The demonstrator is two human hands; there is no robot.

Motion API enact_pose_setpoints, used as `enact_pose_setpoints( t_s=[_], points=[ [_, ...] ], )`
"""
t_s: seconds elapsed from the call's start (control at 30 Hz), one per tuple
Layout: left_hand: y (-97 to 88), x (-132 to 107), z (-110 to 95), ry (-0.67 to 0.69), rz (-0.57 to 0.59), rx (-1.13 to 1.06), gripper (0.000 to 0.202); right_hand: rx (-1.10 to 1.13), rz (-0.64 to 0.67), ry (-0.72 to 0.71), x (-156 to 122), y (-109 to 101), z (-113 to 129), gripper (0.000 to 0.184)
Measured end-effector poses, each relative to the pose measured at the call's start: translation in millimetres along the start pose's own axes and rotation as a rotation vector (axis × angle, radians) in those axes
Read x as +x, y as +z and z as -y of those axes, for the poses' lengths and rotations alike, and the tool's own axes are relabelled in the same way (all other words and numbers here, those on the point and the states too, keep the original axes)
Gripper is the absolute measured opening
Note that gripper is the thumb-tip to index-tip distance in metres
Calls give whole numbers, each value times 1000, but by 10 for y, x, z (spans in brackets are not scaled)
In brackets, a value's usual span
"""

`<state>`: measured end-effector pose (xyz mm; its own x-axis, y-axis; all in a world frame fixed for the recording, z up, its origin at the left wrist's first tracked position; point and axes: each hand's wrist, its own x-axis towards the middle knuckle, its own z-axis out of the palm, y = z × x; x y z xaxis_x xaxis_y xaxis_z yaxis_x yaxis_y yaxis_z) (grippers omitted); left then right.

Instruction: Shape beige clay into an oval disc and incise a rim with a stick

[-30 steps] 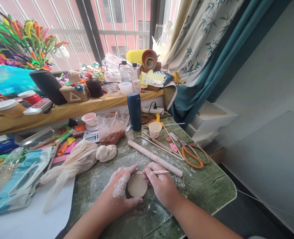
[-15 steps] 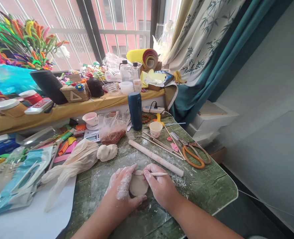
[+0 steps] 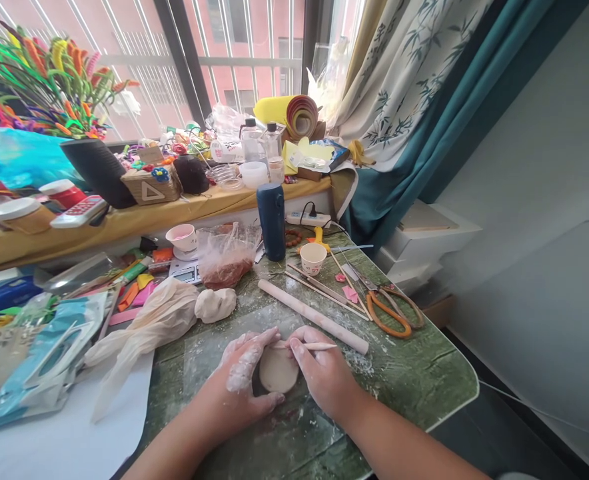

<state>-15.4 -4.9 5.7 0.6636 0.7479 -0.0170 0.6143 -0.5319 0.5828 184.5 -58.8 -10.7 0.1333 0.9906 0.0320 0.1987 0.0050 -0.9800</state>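
Note:
A flat round disc of pale clay (image 3: 278,371) lies on a floured clear sheet on the green table (image 3: 414,380). My left hand (image 3: 244,383), dusted white, curls round the disc's left side and holds it. My right hand (image 3: 324,377) rests at the disc's right edge, fingers pinched on a thin wooden stick (image 3: 314,346) whose tip points right. A long wooden rolling pin (image 3: 312,316) lies just beyond my hands. A lump of white clay (image 3: 215,304) sits to the upper left beside a pale plastic bag (image 3: 144,327).
Orange-handled scissors (image 3: 392,312), sticks and a paper cup (image 3: 313,258) lie at the right back. A dark blue bottle (image 3: 271,221), a bag of brown material (image 3: 224,257) and a scale (image 3: 187,270) stand behind. Packets crowd the left; the table edge runs right.
The hands and the disc have stayed in nearly the same place; the view has shifted slightly. The stick in my right hand has barely moved.

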Motion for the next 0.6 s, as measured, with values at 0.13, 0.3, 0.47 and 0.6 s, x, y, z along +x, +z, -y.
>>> enact_pose_setpoints(
  t_s=[0.13,0.3,0.47,0.6],
  points=[
    [0,15,-31,-25,-12,-4,89,-2,22,-15,-3,-9,15,25],
    [21,32,-38,-43,-36,1,90,-36,40,-45,-2,-12,16,22],
    [46,25,-22,-60,-35,19,91,8,28,-2,2,-12,-27,22],
    [60,14,-16,-44,-69,40,94,-35,67,-47,-5,-13,-7,23]
  ],
)
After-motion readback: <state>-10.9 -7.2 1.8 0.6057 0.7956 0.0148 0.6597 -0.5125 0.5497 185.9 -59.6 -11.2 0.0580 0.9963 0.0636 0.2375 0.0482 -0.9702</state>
